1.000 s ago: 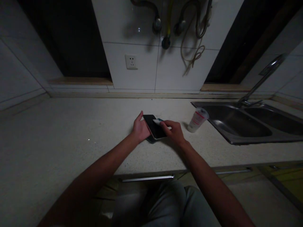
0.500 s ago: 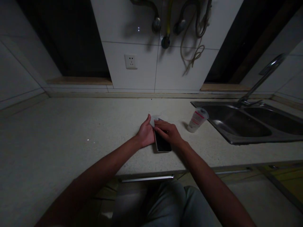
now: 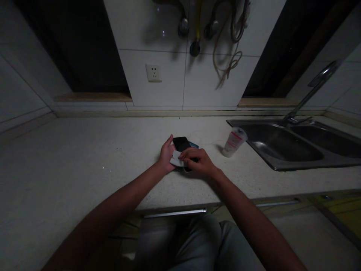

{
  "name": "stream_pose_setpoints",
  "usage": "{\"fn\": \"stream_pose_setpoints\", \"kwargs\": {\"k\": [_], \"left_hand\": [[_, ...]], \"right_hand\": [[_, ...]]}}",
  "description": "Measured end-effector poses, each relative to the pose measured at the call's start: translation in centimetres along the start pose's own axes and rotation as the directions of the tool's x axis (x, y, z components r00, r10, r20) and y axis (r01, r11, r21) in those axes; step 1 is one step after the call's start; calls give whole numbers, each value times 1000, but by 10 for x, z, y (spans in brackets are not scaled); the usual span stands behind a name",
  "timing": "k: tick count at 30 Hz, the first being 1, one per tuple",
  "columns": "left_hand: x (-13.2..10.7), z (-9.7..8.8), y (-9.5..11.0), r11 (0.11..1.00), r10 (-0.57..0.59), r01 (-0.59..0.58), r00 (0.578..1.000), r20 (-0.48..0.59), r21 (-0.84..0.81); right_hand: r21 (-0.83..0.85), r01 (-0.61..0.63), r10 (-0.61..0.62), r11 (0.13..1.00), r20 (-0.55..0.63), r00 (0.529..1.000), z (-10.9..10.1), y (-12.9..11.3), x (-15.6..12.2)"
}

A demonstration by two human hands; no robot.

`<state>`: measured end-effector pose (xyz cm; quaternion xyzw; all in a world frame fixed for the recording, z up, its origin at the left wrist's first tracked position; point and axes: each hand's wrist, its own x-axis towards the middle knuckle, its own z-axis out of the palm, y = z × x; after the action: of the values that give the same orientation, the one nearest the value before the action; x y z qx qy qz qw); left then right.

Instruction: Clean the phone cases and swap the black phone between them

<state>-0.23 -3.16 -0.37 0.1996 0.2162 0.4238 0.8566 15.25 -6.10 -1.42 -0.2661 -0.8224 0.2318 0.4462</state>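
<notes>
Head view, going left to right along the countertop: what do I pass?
In order: left hand → right hand → clear plastic cup with a red label → double stainless-steel sink. The black phone and white wipe overlap the hands, so they are left out.

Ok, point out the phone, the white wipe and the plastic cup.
phone (image 3: pixel 182 143), head view, bare dark screen beyond the hands.
white wipe (image 3: pixel 176 159), head view, its middle, between the hands.
plastic cup (image 3: pixel 234 142), head view, middle of its side wall.

One head-worn camera looks forward and down, close over the countertop (image 3: pixel 70 158).
</notes>
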Motion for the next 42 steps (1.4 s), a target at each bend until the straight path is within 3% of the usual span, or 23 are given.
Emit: {"fn": "stream_pose_setpoints", "kwargs": {"k": [4,8,15,19,24,27,30,33,36,42], "left_hand": [[-2,4,3,999,35,-35,999,-19,-11],[-3,3,5,999,46,-47,998,-47,-19],[-2,0,2,1000,11,-13,996,-86,-23],[0,-4,-1,999,-32,33,996,-82,12],[4,-7,-8,997,-33,41,992,-120,68],[3,-6,-8,987,-63,89,980,-188,132],[-1,-2,-6,981,-122,142,981,-148,134],[-5,3,-5,981,-148,158,985,-93,110],[-5,4,-6,983,-153,164,981,-117,85],[-2,3,-5,979,-203,204,978,-51,20]], "right_hand": [[-101,-27,21,995,-65,998,-3,4,-2],[-248,-128,75,960,-212,974,-5,10,-4],[-295,-359,185,886,-484,855,-5,14,-2],[-109,-444,303,889,-586,752,-5,12,-1],[176,-438,435,881,-664,609,-9,17,3],[389,-422,569,819,-648,507,-11,23,5],[550,-375,665,746,-594,453,-10,30,5],[610,-330,688,720,-568,450,-10,32,5],[576,-335,661,746,-576,480,-9,30,5],[344,-370,505,863,-548,667,-2,21,4]]}}
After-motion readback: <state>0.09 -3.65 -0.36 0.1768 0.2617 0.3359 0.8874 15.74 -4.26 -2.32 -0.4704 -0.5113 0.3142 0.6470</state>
